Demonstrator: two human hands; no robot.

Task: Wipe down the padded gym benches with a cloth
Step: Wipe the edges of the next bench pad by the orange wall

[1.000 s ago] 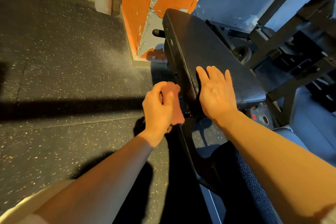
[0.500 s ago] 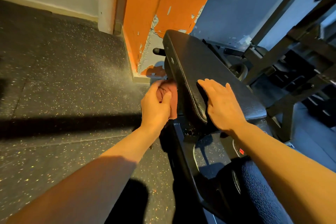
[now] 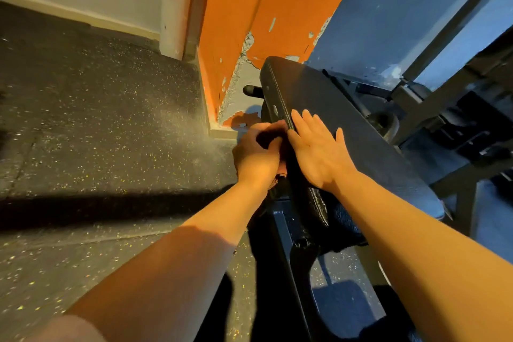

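1. Hands in view number two, both bare, each with its forearm reaching in from the bottom of the frame.
2. One padded bench (image 3: 347, 125) shows, black, with a stitched seam along its left edge, running away toward the orange wall (image 3: 249, 8), whose paint is peeling.
3. One cloth (image 3: 280, 172) is present, reddish; only a small scrap shows below the left hand, the rest hidden in the grip.
4. The left hand (image 3: 256, 154) has its fingers curled round the cloth and sits against the left side of the bench pad, just below the seam.
5. The right hand (image 3: 319, 153) lies flat, palm down, on top of the pad, fingers straight and slightly spread, holding nothing. It almost touches the left hand.
6. One speckled dark rubber floor (image 3: 97, 119) lies to the left.
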